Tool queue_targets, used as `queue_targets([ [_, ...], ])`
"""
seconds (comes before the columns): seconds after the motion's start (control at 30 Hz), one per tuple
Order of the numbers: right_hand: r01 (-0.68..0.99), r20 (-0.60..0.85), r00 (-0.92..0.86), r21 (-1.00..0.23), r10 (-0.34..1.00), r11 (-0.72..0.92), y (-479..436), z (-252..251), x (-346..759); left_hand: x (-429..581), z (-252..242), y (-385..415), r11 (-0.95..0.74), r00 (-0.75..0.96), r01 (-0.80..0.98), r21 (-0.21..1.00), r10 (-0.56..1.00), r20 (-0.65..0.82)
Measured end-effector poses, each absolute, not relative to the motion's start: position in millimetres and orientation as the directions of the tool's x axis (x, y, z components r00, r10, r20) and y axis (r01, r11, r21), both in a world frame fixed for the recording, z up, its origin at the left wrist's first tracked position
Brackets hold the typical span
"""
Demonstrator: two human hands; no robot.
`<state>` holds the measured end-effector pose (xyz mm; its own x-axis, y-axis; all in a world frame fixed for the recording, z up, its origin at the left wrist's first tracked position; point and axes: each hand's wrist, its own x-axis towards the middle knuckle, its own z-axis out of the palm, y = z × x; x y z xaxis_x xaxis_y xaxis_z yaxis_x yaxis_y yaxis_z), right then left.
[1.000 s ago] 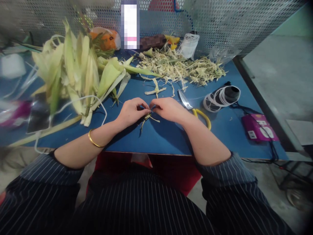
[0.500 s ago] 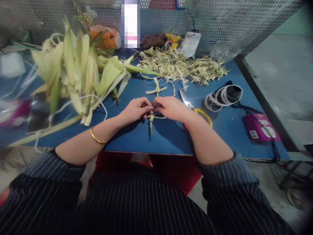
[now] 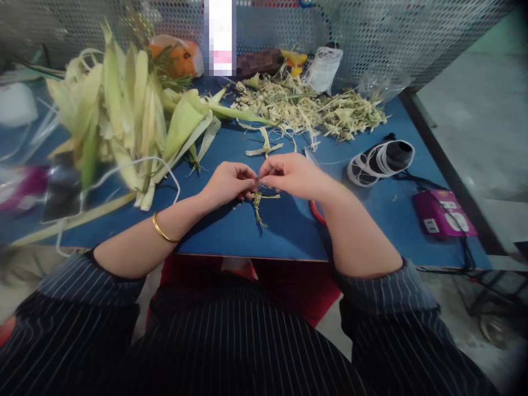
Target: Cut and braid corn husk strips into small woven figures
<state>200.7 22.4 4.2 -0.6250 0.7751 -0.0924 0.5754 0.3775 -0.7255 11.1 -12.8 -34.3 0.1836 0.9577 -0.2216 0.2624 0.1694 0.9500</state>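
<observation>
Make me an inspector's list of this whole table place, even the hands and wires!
Surface: blue tabletop, mostly covered along the back.
Job's things: small husk piece, front and centre; scissors, partly hidden; string-wound spool, right.
Clutter: big husks, left; shredded heap, behind; purple box, far right.
Hands: left hand and right hand meet by the husk piece; grip unclear.
Cables: white cable, left; black cables by the purple box.
Surroundings: perforated metal screen behind.

Strips [image 3: 257, 204] right of corn husks [image 3: 119, 113]
</observation>
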Motion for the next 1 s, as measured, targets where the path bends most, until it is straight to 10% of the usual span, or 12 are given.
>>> queue_targets([
  [0.4, 0.192, -0.090, -0.380, -0.981, 0.920, -0.017, 21, -21, 179, 7, -22, -13, 0.220, 0.287, 0.215, 0.952, 0.917, -0.277],
  [1.0, 0.620, -0.149, -0.559, -0.728, 0.816, 0.292, 33, -19, 195, 8, -26, -13, 0.185, 0.242, 0.166, 0.969, 0.945, -0.222],
])
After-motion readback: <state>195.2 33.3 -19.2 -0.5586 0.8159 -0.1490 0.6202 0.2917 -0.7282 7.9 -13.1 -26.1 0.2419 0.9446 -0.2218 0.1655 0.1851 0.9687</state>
